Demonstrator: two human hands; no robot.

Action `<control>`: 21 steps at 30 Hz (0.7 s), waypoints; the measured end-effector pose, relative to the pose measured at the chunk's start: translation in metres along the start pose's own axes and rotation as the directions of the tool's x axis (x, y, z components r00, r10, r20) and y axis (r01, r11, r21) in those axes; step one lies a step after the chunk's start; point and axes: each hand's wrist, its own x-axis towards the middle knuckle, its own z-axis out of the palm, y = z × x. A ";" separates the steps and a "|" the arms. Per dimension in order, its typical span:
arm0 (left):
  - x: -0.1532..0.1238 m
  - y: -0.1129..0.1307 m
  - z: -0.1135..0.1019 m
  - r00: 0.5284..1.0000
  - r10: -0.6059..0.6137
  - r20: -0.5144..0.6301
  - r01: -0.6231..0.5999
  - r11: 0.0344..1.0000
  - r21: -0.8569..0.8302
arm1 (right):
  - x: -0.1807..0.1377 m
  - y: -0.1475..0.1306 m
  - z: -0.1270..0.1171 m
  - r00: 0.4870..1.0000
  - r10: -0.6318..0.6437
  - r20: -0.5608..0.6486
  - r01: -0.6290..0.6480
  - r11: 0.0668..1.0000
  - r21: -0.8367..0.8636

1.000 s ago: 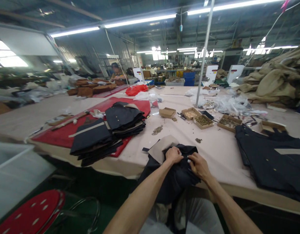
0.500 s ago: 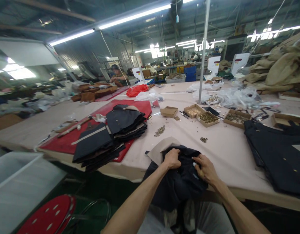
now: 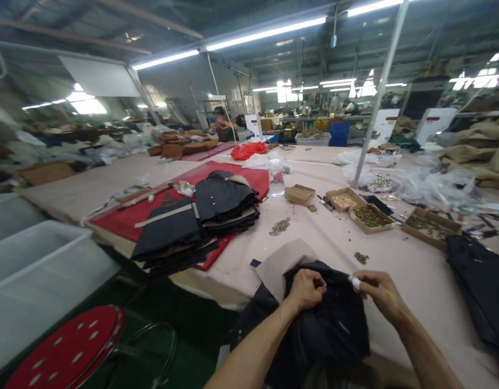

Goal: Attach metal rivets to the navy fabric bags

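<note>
A dark fabric garment piece (image 3: 334, 324) with a beige lining flap (image 3: 287, 262) hangs over the table's front edge. My left hand (image 3: 307, 290) is closed on the dark cloth near its upper middle, the fingers curled inward. At the cloth's upper right edge, my right hand (image 3: 381, 294) pinches the fabric between thumb and fingertips; something white is wrapped round one of its digits. Beyond the garment lie a small pile of metal pieces (image 3: 361, 257) and a larger pile of metal rings (image 3: 279, 227).
Stacked dark pieces (image 3: 170, 227) lie on a red mat (image 3: 119, 224) to the left. Cardboard boxes of small metal parts (image 3: 371, 219) stand right of centre, near a metal pole (image 3: 379, 97). More dark garments (image 3: 482, 292) lie at right. A red stool (image 3: 71, 346) and white bin (image 3: 42, 270) stand below left.
My view has swung left, so the table things appear further right. My right hand has moved away from the left, out to the garment's right edge. My left hand still grips the cloth.
</note>
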 end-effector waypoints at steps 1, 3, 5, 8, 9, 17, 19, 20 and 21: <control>-0.001 -0.001 0.000 1.000 -0.002 -0.006 0.002 1.000 -0.005 | 0.017 -0.005 0.001 1.000 -0.012 -0.021 0.012 1.000 0.004; -0.002 -0.002 0.000 1.000 0.002 -0.015 -0.002 1.000 -0.008 | 0.060 -0.014 0.012 0.998 -0.046 -0.035 0.044 0.998 -0.053; -0.003 -0.004 0.000 1.000 0.006 -0.021 -0.006 1.000 -0.005 | 0.109 -0.017 0.033 0.997 -0.080 0.001 0.079 0.984 -0.162; -0.003 -0.009 -0.001 1.000 -0.011 -0.013 0.011 1.000 -0.007 | 0.181 -0.014 0.075 0.987 -0.142 0.077 0.161 0.905 -0.393; -0.004 -0.011 -0.001 1.000 -0.017 -0.008 0.017 1.000 -0.011 | 0.202 -0.012 0.089 0.984 -0.150 0.093 0.176 0.862 -0.475; -0.001 -0.029 0.005 1.000 -0.018 0.003 0.018 1.000 0.006 | 0.307 0.014 0.168 0.990 -0.107 0.092 0.141 0.703 -0.697; 0.000 -0.032 0.006 1.000 -0.012 0.014 0.012 1.000 0.005 | 0.320 0.021 0.178 0.993 -0.087 0.081 0.119 0.680 -0.723; 0.000 -0.033 0.006 1.000 -0.005 0.023 0.005 1.000 0.004 | 0.325 0.024 0.181 0.994 -0.078 0.076 0.109 0.671 -0.733; 0.000 -0.034 0.006 1.000 0.002 0.031 -0.002 1.000 0.004 | 0.328 0.027 0.183 0.995 -0.072 0.071 0.101 0.664 -0.741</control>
